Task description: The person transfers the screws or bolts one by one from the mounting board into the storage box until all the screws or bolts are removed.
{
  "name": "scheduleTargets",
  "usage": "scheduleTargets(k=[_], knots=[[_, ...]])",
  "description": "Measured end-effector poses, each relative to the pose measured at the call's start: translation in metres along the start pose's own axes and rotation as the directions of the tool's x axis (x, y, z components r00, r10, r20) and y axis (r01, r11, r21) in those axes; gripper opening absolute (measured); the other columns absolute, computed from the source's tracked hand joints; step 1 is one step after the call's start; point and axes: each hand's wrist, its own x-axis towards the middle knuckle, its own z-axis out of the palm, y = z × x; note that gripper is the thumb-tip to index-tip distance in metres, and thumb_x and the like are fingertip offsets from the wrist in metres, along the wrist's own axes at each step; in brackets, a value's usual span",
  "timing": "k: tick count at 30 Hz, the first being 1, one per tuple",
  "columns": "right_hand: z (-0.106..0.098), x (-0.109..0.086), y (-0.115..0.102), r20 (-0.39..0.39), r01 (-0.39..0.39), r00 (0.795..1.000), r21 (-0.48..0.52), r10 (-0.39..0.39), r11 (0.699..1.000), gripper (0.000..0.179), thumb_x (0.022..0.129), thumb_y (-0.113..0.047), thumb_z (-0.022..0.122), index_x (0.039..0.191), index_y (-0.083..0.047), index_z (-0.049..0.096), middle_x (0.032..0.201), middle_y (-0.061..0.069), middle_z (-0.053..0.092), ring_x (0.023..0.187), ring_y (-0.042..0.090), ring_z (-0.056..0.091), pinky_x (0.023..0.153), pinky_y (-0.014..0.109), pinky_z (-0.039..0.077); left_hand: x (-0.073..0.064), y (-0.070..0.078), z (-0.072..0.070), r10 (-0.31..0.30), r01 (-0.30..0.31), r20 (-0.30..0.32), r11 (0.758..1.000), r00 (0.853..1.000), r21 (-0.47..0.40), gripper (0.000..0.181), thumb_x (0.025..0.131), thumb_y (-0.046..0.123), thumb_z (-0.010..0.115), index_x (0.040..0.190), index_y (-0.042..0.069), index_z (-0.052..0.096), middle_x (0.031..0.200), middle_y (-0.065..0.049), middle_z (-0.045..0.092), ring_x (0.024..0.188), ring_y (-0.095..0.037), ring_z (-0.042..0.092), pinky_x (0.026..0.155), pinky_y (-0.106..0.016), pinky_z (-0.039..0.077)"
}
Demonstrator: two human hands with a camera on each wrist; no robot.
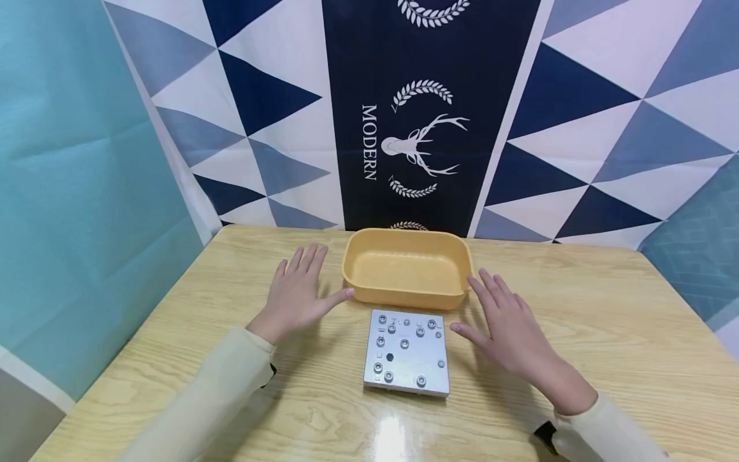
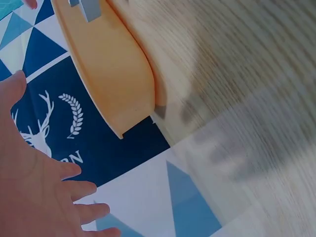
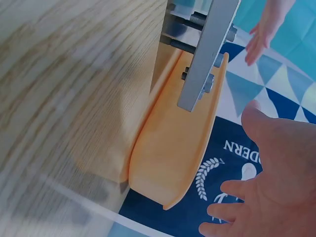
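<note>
Left grip [image 1: 296, 294] and right grip [image 1: 510, 328] stand spread and empty, plate [image 1: 408, 361] and tray [image 1: 407, 298] between them, judged a no-hold step; any grasp calls for closing inward.

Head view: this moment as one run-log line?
left hand: empty | right hand: empty | plate: on table, between hands | bin: beyond plate

We hold our left hand [image 1: 294, 295] to the left of the metal plate [image 1: 412, 362], fingers [image 1: 306, 258] straight and spread, thumb [image 1: 336, 299] angled inward. Our right hand [image 1: 510, 330] mirrors this on the plate's right, its thumb near the edge. The backs of both hands face up; our sleeved forearms [image 1: 199, 391] slant in from the plate's near side.
</note>
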Motion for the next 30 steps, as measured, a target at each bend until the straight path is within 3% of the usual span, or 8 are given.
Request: scheduleTargets(k=[7,12,20,30], knots=[[-0.004,0.000,0.001,0.026,0.005,1.000,-0.003,-0.005,1.000,0.086,0.087,-0.056,0.061,0.149,-0.005,0.029,0.157,0.023,0.022,0.143,0.047,0.022,0.110,0.070,0.024,0.012,0.003,-0.001,-0.027,0.029,0.039,0.999,0.999,-0.045,0.098,0.086,0.071,0.047,0.155,0.011,0.012,0.162,-0.014,0.014,0.148,-0.039,0.019,0.119,-0.061,0.018],[-0.006,0.001,0.002,0.022,0.027,0.999,0.004,-0.027,1.000,0.085,0.087,-0.053,0.063,0.149,-0.004,0.030,0.157,0.021,0.023,0.143,0.046,0.023,0.110,0.069,0.025,0.025,0.002,0.001,-0.088,0.097,0.066,0.983,0.994,-0.157,0.090,0.090,0.059,0.052,0.153,0.006,0.015,0.160,-0.018,0.019,0.145,-0.039,0.027,0.117,-0.061,0.025],[-0.007,0.005,0.000,0.017,0.083,0.996,0.032,-0.084,0.996,0.077,0.085,-0.043,0.070,0.143,-0.003,0.040,0.154,0.024,0.029,0.142,0.046,0.026,0.110,0.065,0.031,0.042,0.001,0.007,-0.178,0.220,0.144,0.900,0.974,-0.376,0.073,0.096,0.038,0.052,0.149,-0.002,0.022,0.152,-0.024,0.032,0.140,-0.039,0.035,0.116,-0.053,0.034],[-0.010,0.007,-0.006,0.003,0.134,0.991,0.028,-0.134,0.991,0.075,0.081,-0.035,0.076,0.139,-0.001,0.045,0.153,0.024,0.030,0.142,0.045,0.027,0.110,0.062,0.034,0.060,0.005,0.014,-0.217,0.305,0.229,0.818,0.949,-0.488,0.065,0.096,0.036,0.053,0.144,-0.001,0.030,0.142,-0.025,0.044,0.123,-0.037,0.053,0.105,-0.047,0.046]])
